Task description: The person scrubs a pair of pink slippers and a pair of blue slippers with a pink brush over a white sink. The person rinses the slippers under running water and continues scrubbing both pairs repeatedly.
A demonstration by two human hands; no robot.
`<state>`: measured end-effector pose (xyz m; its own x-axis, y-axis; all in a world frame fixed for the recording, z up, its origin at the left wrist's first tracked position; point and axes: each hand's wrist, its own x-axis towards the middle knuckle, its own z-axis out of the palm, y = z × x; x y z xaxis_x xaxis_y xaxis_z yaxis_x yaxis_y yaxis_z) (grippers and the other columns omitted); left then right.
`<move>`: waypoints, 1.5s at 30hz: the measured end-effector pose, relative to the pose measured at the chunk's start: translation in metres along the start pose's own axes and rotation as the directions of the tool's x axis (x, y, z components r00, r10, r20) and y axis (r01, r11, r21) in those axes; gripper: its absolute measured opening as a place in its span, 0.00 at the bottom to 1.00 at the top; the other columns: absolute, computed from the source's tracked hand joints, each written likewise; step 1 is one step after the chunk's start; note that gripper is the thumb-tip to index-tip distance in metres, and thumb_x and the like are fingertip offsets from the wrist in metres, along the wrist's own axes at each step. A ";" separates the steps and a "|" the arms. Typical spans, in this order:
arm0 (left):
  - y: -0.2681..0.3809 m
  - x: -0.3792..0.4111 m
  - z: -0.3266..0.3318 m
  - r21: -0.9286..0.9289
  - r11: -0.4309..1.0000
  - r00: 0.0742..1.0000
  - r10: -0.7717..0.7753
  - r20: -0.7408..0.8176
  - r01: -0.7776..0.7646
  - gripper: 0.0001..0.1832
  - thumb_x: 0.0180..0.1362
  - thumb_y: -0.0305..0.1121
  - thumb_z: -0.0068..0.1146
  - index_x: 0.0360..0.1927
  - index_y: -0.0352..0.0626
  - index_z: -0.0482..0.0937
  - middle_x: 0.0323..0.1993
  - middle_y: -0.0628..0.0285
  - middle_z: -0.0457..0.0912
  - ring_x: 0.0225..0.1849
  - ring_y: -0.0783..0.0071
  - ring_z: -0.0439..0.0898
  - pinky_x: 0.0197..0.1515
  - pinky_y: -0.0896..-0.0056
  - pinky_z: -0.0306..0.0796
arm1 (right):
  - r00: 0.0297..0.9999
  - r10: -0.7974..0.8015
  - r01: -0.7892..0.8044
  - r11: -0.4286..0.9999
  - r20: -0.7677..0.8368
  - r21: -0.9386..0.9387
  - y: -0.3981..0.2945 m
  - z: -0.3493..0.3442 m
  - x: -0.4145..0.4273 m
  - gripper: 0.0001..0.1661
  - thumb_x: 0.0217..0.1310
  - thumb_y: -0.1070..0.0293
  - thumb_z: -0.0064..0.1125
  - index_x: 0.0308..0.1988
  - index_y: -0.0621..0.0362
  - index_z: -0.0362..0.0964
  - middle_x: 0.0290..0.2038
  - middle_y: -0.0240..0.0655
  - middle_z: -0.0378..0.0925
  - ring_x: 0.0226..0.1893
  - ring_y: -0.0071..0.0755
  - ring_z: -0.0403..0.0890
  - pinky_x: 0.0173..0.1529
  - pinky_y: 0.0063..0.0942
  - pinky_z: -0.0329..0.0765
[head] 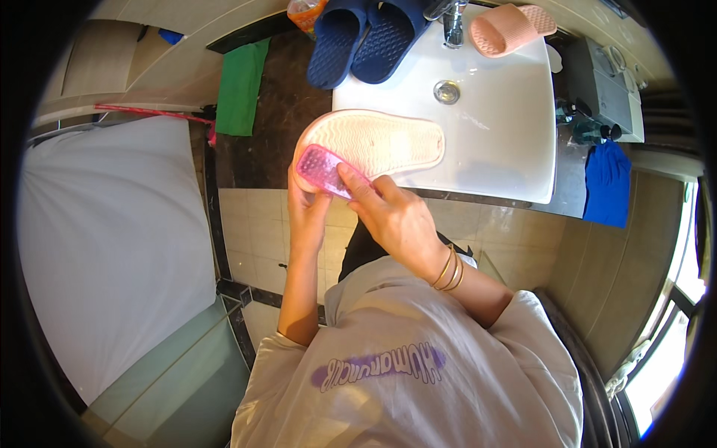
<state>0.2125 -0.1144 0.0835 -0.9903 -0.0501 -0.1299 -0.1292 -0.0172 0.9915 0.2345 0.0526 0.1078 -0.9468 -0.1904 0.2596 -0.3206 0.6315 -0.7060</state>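
Note:
A pale pink slipper (386, 140) is held sole up over the front left of the white washbasin, its wavy tread facing me. My left hand (307, 204) grips its wide end from below, with the fingers partly hidden behind it. In my right hand (395, 215) is a translucent pink scrubbing brush (322, 168), which lies across the near left edge of the sole. Its bristles are hidden from view. The mate, a pink slipper (507, 31), rests on the basin's far right rim beside the chrome tap (452, 28).
Two navy slippers (361, 47) lean at the basin's back left. Left of the white washbasin (504, 134), a green cloth (241, 89) lies on the dark counter (291, 84). Bottles (594, 131), a grey box (599, 84) and a blue cloth (608, 185) are on the right.

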 end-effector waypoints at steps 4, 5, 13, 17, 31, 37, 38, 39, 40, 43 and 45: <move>-0.001 -0.006 0.004 -0.066 0.998 0.999 0.001 -0.048 -0.005 0.25 0.55 0.18 0.49 0.58 0.39 0.62 0.53 0.60 0.71 0.56 0.75 0.70 0.59 0.71 0.63 | 0.960 0.278 -0.278 0.961 -0.046 0.001 0.028 -0.004 0.008 0.30 0.57 0.68 0.59 0.60 0.48 0.65 0.25 0.40 0.69 0.20 0.47 0.75 0.25 0.38 0.74; -0.003 -0.007 0.005 -0.062 0.998 0.999 -0.005 -0.047 0.002 0.24 0.55 0.19 0.50 0.57 0.39 0.62 0.52 0.60 0.71 0.56 0.75 0.70 0.59 0.71 0.63 | 0.968 0.248 -0.248 0.969 -0.037 0.019 0.027 -0.003 0.005 0.30 0.57 0.68 0.59 0.60 0.48 0.65 0.25 0.40 0.70 0.20 0.47 0.75 0.25 0.38 0.74; 0.000 0.002 -0.003 -0.120 0.986 0.993 -0.113 0.021 0.115 0.26 0.53 0.26 0.52 0.56 0.40 0.59 0.52 0.58 0.69 0.55 0.74 0.69 0.58 0.71 0.64 | 0.995 0.101 -0.101 0.995 0.006 0.019 0.016 0.004 -0.012 0.30 0.56 0.65 0.60 0.60 0.50 0.66 0.26 0.40 0.70 0.17 0.44 0.76 0.21 0.35 0.75; 0.009 0.000 0.009 -0.099 0.986 0.991 -0.132 0.010 0.132 0.28 0.53 0.25 0.49 0.61 0.38 0.62 0.54 0.57 0.71 0.56 0.71 0.72 0.60 0.68 0.64 | 0.979 0.198 -0.200 0.979 -0.050 -0.044 0.030 0.001 -0.002 0.28 0.57 0.64 0.59 0.59 0.50 0.67 0.25 0.40 0.70 0.16 0.43 0.76 0.20 0.35 0.74; 0.020 -0.006 0.009 0.107 0.984 0.982 -0.153 0.109 0.141 0.25 0.60 0.18 0.40 0.63 0.34 0.61 0.54 0.58 0.72 0.55 0.75 0.72 0.59 0.72 0.65 | 0.995 0.103 -0.102 0.994 -0.003 0.045 0.004 -0.011 -0.006 0.33 0.53 0.70 0.63 0.60 0.46 0.66 0.25 0.38 0.68 0.20 0.43 0.75 0.26 0.36 0.74; 0.016 -0.006 0.002 0.221 0.957 0.968 -0.219 0.121 0.188 0.26 0.58 0.15 0.40 0.62 0.34 0.63 0.55 0.58 0.72 0.57 0.73 0.71 0.60 0.73 0.64 | 0.989 -0.110 0.109 0.994 -0.098 -0.013 0.012 0.004 -0.014 0.35 0.52 0.65 0.64 0.61 0.49 0.65 0.23 0.35 0.66 0.15 0.34 0.73 0.21 0.30 0.74; 0.017 -0.006 0.000 0.264 0.935 0.955 -0.274 0.108 0.238 0.26 0.58 0.15 0.40 0.62 0.33 0.64 0.55 0.58 0.73 0.57 0.73 0.71 0.60 0.73 0.64 | 0.986 -0.138 0.136 0.990 -0.095 -0.028 0.014 0.002 -0.014 0.36 0.50 0.66 0.65 0.61 0.49 0.65 0.23 0.34 0.66 0.17 0.33 0.73 0.22 0.29 0.74; 0.019 -0.007 0.002 0.237 0.954 0.970 -0.216 0.111 0.186 0.25 0.58 0.16 0.41 0.62 0.33 0.64 0.54 0.59 0.73 0.56 0.75 0.72 0.59 0.74 0.64 | 0.994 -0.066 0.061 0.996 -0.082 -0.067 0.016 -0.002 -0.010 0.37 0.50 0.66 0.65 0.61 0.49 0.65 0.23 0.34 0.65 0.18 0.33 0.74 0.23 0.29 0.75; 0.024 -0.009 0.007 0.210 0.969 0.981 -0.157 0.112 0.131 0.25 0.59 0.16 0.41 0.61 0.33 0.65 0.54 0.60 0.74 0.55 0.76 0.72 0.58 0.75 0.65 | 0.997 0.006 -0.013 0.994 -0.071 -0.108 0.018 -0.008 -0.004 0.37 0.49 0.67 0.65 0.61 0.48 0.65 0.23 0.34 0.65 0.19 0.32 0.74 0.24 0.29 0.75; 0.033 -0.008 0.011 0.168 0.978 0.982 -0.143 0.125 0.121 0.24 0.59 0.17 0.42 0.61 0.34 0.66 0.53 0.62 0.75 0.53 0.78 0.72 0.55 0.76 0.67 | 0.997 0.025 -0.032 0.993 -0.068 -0.112 0.017 -0.010 -0.003 0.35 0.49 0.67 0.65 0.59 0.46 0.67 0.24 0.33 0.65 0.20 0.31 0.74 0.24 0.28 0.75; 0.034 -0.008 0.010 0.172 0.973 0.976 -0.176 0.128 0.153 0.24 0.59 0.17 0.43 0.61 0.34 0.66 0.52 0.62 0.75 0.53 0.79 0.73 0.54 0.76 0.67 | 0.992 -0.108 0.106 0.994 -0.066 -0.021 0.010 -0.005 -0.013 0.33 0.50 0.66 0.65 0.58 0.47 0.68 0.24 0.32 0.65 0.18 0.31 0.74 0.23 0.28 0.75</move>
<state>0.2153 -0.1042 0.1187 -0.9505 0.0822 -0.2996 -0.2857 0.1478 0.9469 0.2438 0.0650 0.1001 -0.9027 -0.2069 0.3773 -0.4188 0.6236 -0.6601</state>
